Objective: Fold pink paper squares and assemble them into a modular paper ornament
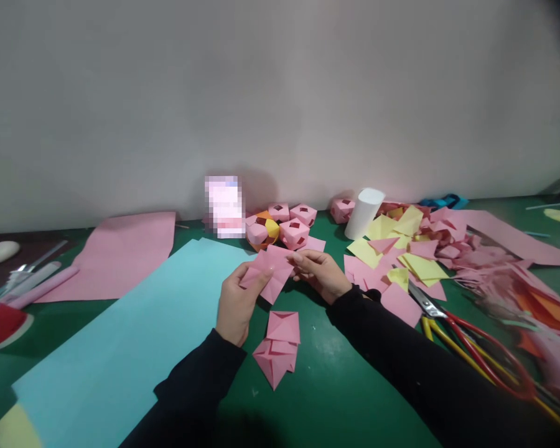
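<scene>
I see the left hand pinching creased pink paper above the surface, short of its far edge, seemingly to steady it while the right hand nips a corner; folded papers lie nearer the front edge

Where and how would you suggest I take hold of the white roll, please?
I'd probably grip the white roll around its upper half, coming from above and the near side: it stands roughly upright with its top clear, while yellow paper lies by its base and a pink paper ball sits close on its left.
</scene>
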Available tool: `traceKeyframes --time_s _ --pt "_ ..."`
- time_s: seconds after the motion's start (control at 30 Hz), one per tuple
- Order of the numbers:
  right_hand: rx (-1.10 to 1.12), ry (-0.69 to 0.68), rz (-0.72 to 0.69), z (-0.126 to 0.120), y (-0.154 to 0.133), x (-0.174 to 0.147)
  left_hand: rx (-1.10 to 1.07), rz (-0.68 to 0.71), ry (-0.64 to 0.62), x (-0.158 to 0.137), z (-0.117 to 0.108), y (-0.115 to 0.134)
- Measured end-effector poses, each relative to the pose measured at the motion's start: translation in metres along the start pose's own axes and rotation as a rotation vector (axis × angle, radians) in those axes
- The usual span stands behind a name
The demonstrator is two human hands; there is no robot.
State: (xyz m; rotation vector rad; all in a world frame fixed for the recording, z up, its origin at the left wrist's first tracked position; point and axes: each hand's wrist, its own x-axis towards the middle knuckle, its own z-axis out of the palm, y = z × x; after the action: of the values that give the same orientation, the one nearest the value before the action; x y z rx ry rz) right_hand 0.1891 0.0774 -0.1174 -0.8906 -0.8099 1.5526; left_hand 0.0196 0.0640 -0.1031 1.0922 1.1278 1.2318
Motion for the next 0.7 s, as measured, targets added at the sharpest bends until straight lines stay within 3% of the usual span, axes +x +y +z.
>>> traceKeyframes --time_s 0.23,0.7 --pt "-0.049 -0.055 0.021 0.001 -0.002 -0.001 -0.048 0.001 -0.013 0.002 -0.002 -0.004" --pt "-0.384 -0.118 -0.021 0.007 -0.003 -0.004 0.238 0.089 -0.065 -0.003 0.001 0.006"
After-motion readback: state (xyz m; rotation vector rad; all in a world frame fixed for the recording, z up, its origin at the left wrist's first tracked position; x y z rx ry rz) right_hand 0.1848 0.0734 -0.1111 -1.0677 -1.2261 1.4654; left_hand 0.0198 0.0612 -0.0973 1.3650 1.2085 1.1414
